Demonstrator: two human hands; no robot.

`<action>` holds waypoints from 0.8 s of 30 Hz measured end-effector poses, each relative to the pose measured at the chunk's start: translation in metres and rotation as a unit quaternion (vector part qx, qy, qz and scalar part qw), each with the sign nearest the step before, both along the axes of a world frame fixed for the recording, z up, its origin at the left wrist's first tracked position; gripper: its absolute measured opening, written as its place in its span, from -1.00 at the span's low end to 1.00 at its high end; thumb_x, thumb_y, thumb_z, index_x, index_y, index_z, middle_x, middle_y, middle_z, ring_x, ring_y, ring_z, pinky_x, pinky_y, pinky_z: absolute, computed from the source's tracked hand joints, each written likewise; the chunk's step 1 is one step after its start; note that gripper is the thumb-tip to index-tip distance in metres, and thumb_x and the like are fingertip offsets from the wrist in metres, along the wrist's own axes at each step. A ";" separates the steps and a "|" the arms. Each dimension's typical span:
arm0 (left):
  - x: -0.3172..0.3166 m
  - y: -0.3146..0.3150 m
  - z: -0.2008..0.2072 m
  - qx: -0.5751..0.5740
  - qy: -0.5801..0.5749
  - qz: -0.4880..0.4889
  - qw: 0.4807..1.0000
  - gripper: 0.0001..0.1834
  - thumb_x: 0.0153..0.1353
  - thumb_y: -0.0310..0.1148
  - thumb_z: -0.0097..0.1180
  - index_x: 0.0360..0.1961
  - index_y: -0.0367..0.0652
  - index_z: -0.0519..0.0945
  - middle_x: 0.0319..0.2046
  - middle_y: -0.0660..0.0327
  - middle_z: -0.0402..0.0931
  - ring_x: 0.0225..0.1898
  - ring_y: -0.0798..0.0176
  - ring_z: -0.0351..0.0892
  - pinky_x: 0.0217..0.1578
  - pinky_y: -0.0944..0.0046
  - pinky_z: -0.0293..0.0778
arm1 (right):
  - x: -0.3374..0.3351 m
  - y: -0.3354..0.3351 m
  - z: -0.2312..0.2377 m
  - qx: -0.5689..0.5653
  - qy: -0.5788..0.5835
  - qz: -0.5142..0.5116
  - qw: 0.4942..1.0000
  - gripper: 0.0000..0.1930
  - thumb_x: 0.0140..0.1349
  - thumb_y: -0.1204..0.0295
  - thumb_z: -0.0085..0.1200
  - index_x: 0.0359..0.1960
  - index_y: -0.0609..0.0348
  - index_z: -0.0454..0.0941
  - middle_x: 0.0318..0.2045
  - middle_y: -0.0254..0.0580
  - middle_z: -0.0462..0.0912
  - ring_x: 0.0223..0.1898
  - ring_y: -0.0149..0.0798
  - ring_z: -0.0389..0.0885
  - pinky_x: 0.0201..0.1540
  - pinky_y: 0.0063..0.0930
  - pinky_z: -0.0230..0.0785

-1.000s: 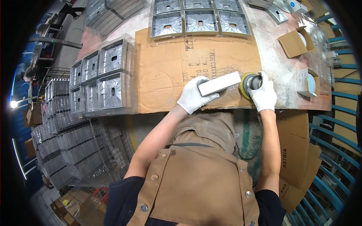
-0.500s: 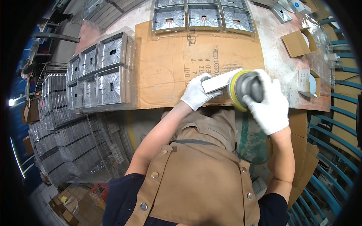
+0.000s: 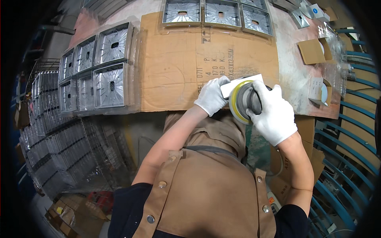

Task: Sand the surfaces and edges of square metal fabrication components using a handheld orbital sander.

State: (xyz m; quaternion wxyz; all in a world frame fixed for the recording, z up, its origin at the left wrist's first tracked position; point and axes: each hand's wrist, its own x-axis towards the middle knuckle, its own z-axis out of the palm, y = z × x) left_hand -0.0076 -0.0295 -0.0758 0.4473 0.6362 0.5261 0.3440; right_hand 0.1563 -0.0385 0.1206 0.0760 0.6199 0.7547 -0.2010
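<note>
In front of my waist, at the near edge of the cardboard sheet [image 3: 170, 93], my white-gloved left hand [image 3: 212, 95] grips one end of a pale, flat-sided piece [image 3: 228, 90]. My right hand [image 3: 274, 113], also gloved, is wrapped around the grey body of a round hand sander [image 3: 243, 99] with a yellow rim. The sander's disc overlaps the piece's near side. Whether disc and piece touch cannot be made out, and much of the piece is hidden behind the tool.
Square silver metal housings [image 3: 109, 85] sit in clear plastic trays at the left, with more housings [image 3: 221, 16] at the far side. Small opened cartons [image 3: 311, 52] stand on the right. Stacked clear trays [image 3: 55, 139] rise left of the bench; blue curved bars [image 3: 349, 148] run along the right.
The sander and my right hand have moved left and slightly nearer, across more of the pale piece. My left hand has shifted a little right, still gripping it. The whole view has also shifted slightly.
</note>
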 end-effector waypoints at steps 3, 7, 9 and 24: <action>0.000 0.000 0.000 0.010 -0.001 0.003 1.000 -0.70 0.04 -0.30 0.40 -0.23 -0.05 0.55 -0.31 0.04 0.64 -0.15 -0.12 0.61 -0.10 -0.04 0.52 | -0.002 0.003 0.000 0.002 0.002 -0.011 1.000 -0.28 0.06 0.38 0.40 0.30 -0.07 0.36 -0.09 0.26 0.48 -0.17 0.31 0.63 -0.09 -0.03 0.55; 0.003 0.002 0.004 0.008 -0.001 -0.008 1.000 -0.68 0.02 -0.30 0.41 -0.24 -0.06 0.55 -0.31 0.04 0.65 -0.15 -0.13 0.62 -0.10 -0.04 0.52 | 0.003 0.001 -0.002 0.038 0.016 0.008 0.999 -0.37 0.10 0.38 0.29 0.25 -0.09 0.38 -0.15 0.30 0.48 -0.28 0.33 0.64 -0.18 -0.01 0.56; 0.004 0.004 0.005 -0.001 -0.010 -0.011 1.000 -0.68 0.02 -0.29 0.42 -0.24 -0.07 0.55 -0.31 0.04 0.65 -0.15 -0.13 0.62 -0.11 -0.03 0.52 | 0.007 0.000 -0.001 0.034 0.008 0.009 0.999 -0.36 0.10 0.37 0.30 0.27 -0.10 0.38 -0.15 0.29 0.48 -0.27 0.32 0.64 -0.18 -0.03 0.56; 0.010 -0.008 0.003 0.040 -0.120 -0.007 0.992 -0.50 -0.02 -0.05 0.50 -0.18 -0.11 0.59 -0.26 0.00 0.65 -0.18 -0.13 0.66 -0.13 0.00 0.58 | 0.113 0.003 -0.102 0.237 0.088 -0.246 0.936 -0.05 -0.15 0.27 0.53 0.36 0.08 0.32 0.16 0.04 0.55 0.12 0.10 0.61 0.18 -0.12 0.49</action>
